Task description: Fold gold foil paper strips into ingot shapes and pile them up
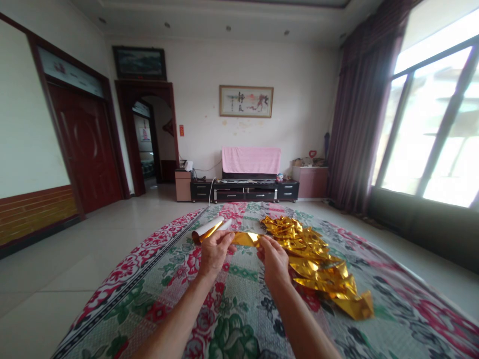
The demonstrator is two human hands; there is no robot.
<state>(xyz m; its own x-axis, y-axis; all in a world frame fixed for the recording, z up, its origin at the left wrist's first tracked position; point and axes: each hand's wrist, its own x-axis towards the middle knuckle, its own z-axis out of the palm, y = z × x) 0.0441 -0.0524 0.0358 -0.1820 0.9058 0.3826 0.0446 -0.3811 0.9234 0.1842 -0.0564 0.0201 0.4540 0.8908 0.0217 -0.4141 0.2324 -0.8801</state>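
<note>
Between my two hands a strip of gold foil paper [245, 239] is stretched level above the flowered cloth. My left hand [216, 250] pinches its left end between thumb and fingers. The right end is gripped in my right hand [274, 255], fingers curled round it. Just beyond my left hand lie sheets of foil paper [213, 227], gold on one side and white on the other, partly rolled at the left edge. To the right of my right hand spreads a long heap of folded gold foil pieces [318, 257], running from the cloth's far side toward me.
A flowered cloth [235, 294] with a rounded outline covers the surface before me. Past it stands a low black TV cabinet [245, 192] with a pink cloth [251, 159] over the set. A curtained window [430, 124] is on the right, a red door [84, 144] on the left.
</note>
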